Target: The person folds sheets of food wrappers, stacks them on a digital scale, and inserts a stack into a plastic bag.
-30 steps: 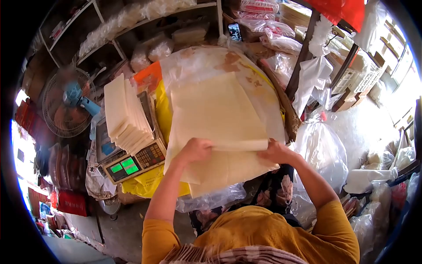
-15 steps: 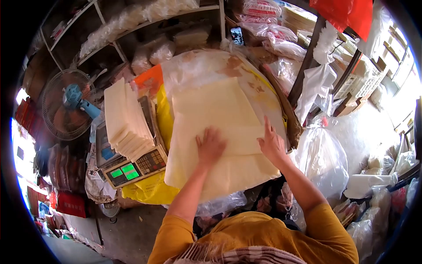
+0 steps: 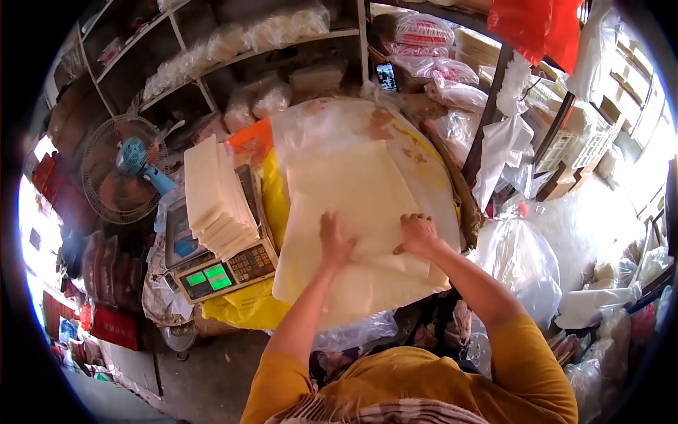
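Thin cream-coloured sheets lie flat in a wide pile on the covered work surface before me. My left hand rests on the pile left of its middle, slightly blurred, with its thumb apart from the fingers. To the right, my right hand touches the top sheet with bent fingers, its thumb held away from them. I see nothing lifted in either hand. A stack of narrow folded cream sheets sits on a digital scale with lit green displays, left of the pile.
A blue-hubbed fan stands beyond the scale. Yellow plastic shows beneath the pile's left side. A large clear plastic bag sits at the right. Shelves of bagged goods and a phone are at the back.
My right hand has moved slightly left and its outstretched index finger has bent down towards the sheets. My left hand has turned, thumb now towards the right. The view has shifted slightly.
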Available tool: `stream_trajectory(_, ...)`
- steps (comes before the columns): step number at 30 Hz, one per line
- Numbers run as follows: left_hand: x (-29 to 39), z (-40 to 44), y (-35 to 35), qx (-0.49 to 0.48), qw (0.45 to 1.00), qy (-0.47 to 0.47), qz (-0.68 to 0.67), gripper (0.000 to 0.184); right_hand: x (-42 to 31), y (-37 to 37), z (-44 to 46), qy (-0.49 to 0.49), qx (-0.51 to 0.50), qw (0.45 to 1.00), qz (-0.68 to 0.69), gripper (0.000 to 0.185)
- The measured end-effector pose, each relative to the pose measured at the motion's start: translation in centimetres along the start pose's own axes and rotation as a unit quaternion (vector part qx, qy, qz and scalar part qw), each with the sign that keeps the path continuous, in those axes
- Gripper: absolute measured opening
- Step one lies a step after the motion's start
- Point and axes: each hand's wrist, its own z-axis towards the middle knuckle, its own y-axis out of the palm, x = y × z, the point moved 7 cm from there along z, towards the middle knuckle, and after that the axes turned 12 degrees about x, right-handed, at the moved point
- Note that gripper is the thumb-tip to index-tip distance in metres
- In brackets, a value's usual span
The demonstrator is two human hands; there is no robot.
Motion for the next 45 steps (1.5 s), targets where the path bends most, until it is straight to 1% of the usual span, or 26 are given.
stream_trajectory(1,-0.4,0.1,-1.6,0.086,0.995,-0.022,-0.037,0.052,0.2,0.2,-0.2,0.012,-0.04,0.999,0.009,0.06)
stream_trajectory(3,-2.0,-1.6,-2.8,-0.047,0.965,-0.232,-0.11,0.054,1.0,0.9,-0.7,0.033,-0.12,0.992,0.025,0.061)
stream_trajectory(4,-1.7,-2.9,-4.0,-0.112,0.925,-0.334,-0.144,0.056,1.1,0.9,-0.6,0.035,-0.104,0.992,0.065,0.053)
stream_trajectory(5,-0.5,-5.2,-4.3,-0.221,0.84,-0.445,-0.216,0.058,1.2,1.3,-0.9,0.037,-0.089,0.99,0.106,0.045)
stream_trajectory(6,1.1,-8.3,-4.8,-0.322,0.723,-0.544,-0.279,0.061,1.1,2.0,-1.5,0.039,-0.08,0.985,0.147,0.038)
stream_trajectory(8,3.4,-10.2,-5.6,-0.276,0.709,-0.559,-0.33,0.062,0.6,2.8,-2.6,0.042,-0.044,0.913,0.404,0.04)
stream_trajectory(9,4.7,-10.0,-5.9,-0.219,0.719,-0.516,-0.411,0.06,-0.6,3.2,-2.6,0.037,-0.036,0.85,0.524,0.041)
stream_trajectory(11,5.8,-9.3,-7.8,-0.108,0.723,-0.447,-0.516,0.06,-5.3,0.3,-4.1,0.015,-0.061,0.822,0.566,0.046)
stream_trajectory(13,5.3,-7.8,-10.4,-0.025,0.719,-0.394,-0.571,0.063,-8.9,-1.7,-5.5,-0.002,-0.093,0.787,0.61,0.052)
stream_trajectory(15,2.0,-6.8,-14.7,0.06,0.758,-0.368,-0.535,0.065,-10.6,-2.6,-6.0,-0.013,-0.116,0.75,0.651,0.059)
stream_trajectory(16,0.0,-5.6,-18.5,0.13,0.802,-0.281,-0.511,0.07,-11.3,-3.7,-6.3,-0.088,-0.062,0.818,0.566,0.061)
stream_trajectory(18,-2.3,-0.7,-27.1,0.298,0.833,-0.19,-0.426,0.083,-12.9,-5.2,-7.7,-0.223,0.05,0.903,0.362,0.064)
stream_trajectory(19,-6.1,-0.2,-30.8,0.381,0.824,-0.186,-0.377,0.082,-14.0,-4.3,-8.5,-0.223,-0.028,0.893,0.39,0.07)
stream_trajectory(22,-14.9,2.8,-37.6,0.476,0.797,-0.183,-0.324,0.077,-16.8,-0.5,-11.6,-0.357,0.041,0.913,0.194,0.081)
stream_trajectory(23,-17.7,3.5,-38.0,0.475,0.788,-0.213,-0.329,0.075,-16.6,1.2,-12.0,-0.366,0.043,0.915,0.164,0.08)
stream_trajectory(29,-36.5,5.5,-33.4,0.244,0.871,-0.378,-0.196,0.061,-15.6,5.0,-12.7,-0.404,0.03,0.909,0.098,0.065)
stream_trajectory(30,-33.0,6.3,-34.5,0.286,0.92,-0.265,-0.036,0.059,-15.4,3.8,-12.6,-0.392,0.022,0.913,0.111,0.062)
stream_trajectory(31,-26.2,6.7,-35.2,0.316,0.93,-0.139,0.123,0.057,-15.0,3.1,-12.4,-0.378,0.014,0.917,0.123,0.059)
stream_trajectory(32,-19.4,6.4,-34.7,0.337,0.901,-0.006,0.273,0.055,-14.7,2.9,-12.4,-0.362,0.0,0.923,0.133,0.058)
stream_trajectory(34,-11.5,3.6,-32.2,0.316,0.906,0.108,0.261,0.05,-14.1,2.6,-11.8,-0.331,-0.023,0.931,0.153,0.056)
stream_trajectory(35,-11.3,1.5,-29.0,0.163,0.973,0.112,0.116,0.048,-13.6,3.1,-11.6,-0.321,-0.038,0.935,0.147,0.058)
stream_trajectory(36,-10.7,-0.3,-25.4,0.0,0.993,0.112,-0.031,0.045,-13.2,3.3,-11.4,-0.323,-0.041,0.934,0.145,0.058)
stream_trajectory(38,-2.4,-1.1,-22.3,-0.097,0.97,0.2,0.103,0.037,-12.6,3.8,-11.4,-0.335,-0.053,0.93,0.141,0.056)
stream_trajectory(41,-2.7,-3.2,-19.5,-0.172,0.954,0.233,0.081,0.033,-11.7,4.2,-11.1,-0.342,-0.08,0.924,0.149,0.06)
stream_trajectory(44,-3.4,-2.8,-18.6,-0.157,0.963,0.218,0.005,0.029,-10.6,2.1,-11.3,-0.347,-0.06,0.925,0.146,0.066)
stream_trajectory(45,-4.0,-2.6,-18.1,-0.153,0.972,0.175,-0.024,0.027,-10.0,1.2,-11.2,-0.349,-0.046,0.92,0.17,0.064)
